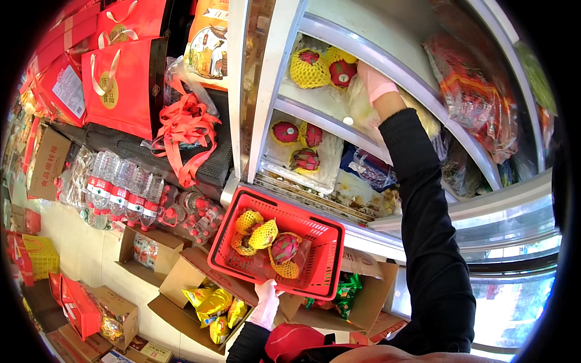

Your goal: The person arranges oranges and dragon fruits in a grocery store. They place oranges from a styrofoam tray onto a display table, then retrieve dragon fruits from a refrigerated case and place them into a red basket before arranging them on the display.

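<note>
My left hand (267, 295), in a pale pink glove, grips the near rim of a red plastic shopping basket (321, 254). Inside the basket lie a dragon fruit (285, 247) and several pieces in yellow foam nets (263, 234). My right hand (373, 81), gloved in pink, reaches into the upper compartment of a display fridge, beside a dragon fruit (342, 72) in a yellow net; its fingertips are partly hidden by the shelf edge. Another netted dragon fruit (310, 68) sits to its left. Several dragon fruits (286, 132) rest in the compartment below, on a white tray (331, 174).
Metal shelf rails (327, 117) divide the fridge, and bagged goods (472, 90) fill its right side. Red gift bags (122, 86) and bottled water packs (120, 186) stand at left. Open cartons with yellow snack bags (215, 306) and green packets (348, 290) lie below the basket.
</note>
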Motion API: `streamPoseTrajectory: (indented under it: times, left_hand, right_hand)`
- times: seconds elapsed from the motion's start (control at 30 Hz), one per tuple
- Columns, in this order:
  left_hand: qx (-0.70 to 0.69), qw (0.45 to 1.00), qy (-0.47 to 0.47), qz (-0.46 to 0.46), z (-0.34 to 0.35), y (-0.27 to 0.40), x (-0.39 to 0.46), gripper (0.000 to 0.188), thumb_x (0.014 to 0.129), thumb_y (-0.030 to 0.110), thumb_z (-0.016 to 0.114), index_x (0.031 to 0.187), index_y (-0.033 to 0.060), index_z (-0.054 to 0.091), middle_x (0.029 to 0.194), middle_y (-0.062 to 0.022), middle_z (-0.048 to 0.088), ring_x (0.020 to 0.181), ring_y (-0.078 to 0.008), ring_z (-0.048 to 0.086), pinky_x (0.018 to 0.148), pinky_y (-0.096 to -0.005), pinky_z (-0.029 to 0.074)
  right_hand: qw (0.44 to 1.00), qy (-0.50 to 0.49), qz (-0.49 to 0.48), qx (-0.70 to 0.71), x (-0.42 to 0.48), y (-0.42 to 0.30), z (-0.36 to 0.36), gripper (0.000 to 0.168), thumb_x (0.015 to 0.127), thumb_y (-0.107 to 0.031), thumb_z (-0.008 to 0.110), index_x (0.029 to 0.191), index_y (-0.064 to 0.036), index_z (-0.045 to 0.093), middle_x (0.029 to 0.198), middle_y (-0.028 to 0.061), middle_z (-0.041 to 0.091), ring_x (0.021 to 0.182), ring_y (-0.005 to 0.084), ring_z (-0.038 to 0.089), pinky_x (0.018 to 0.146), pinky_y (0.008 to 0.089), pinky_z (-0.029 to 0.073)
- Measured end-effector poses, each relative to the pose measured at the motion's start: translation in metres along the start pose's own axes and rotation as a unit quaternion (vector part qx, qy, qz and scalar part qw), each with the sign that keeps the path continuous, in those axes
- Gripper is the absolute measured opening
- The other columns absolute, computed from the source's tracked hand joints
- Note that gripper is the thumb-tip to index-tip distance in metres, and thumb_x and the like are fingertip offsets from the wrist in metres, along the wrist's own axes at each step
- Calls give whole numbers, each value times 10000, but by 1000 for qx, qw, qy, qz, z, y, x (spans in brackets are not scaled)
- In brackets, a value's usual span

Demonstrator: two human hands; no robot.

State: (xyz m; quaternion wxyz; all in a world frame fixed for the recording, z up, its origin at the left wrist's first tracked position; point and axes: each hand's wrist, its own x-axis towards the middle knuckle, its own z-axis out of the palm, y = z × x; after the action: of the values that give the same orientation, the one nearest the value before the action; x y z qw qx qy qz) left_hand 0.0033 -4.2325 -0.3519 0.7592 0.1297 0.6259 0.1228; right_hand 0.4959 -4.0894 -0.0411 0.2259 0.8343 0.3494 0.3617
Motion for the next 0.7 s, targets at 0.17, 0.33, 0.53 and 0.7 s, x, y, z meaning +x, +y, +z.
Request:
streamPoseTrajectory:
  times: [0.17,0.33,0.53,0.7]
  left_hand:
    - [4,1000,-5,-11,-5,-5,10,348,697,-82,447,1011,65,426,780,-78,473,578,-220,538,560,-506,556]
    - [14,1000,3,-7,-1,-3,6,380,695,-75,455,1044,74,428,812,-95,476,624,-245,555,574,-504,554]
    - [29,999,-4,-23,-16,-13,21,348,699,-40,478,1033,58,457,835,-97,495,645,-251,561,553,-487,543]
    - [4,1000,13,-1,-12,-1,-1,301,688,-68,473,962,56,465,772,-68,501,589,-208,543,546,-475,541]
  right_hand:
    - [803,-26,155,574,-11,-28,-19,548,728,-344,639,1127,11,516,1059,180,577,1036,313,534,911,340,406]
    - [769,140,43,622,-98,-30,-52,791,567,-211,777,1217,19,391,1183,220,474,1125,337,459,973,358,363]
    - [782,99,-136,600,-168,-31,-85,827,514,-90,783,1230,-27,373,1249,170,437,1151,336,432,979,378,360]
    - [739,15,-132,661,-220,-70,-79,861,542,-196,827,1253,-19,375,1269,179,425,1186,306,422,993,369,343]
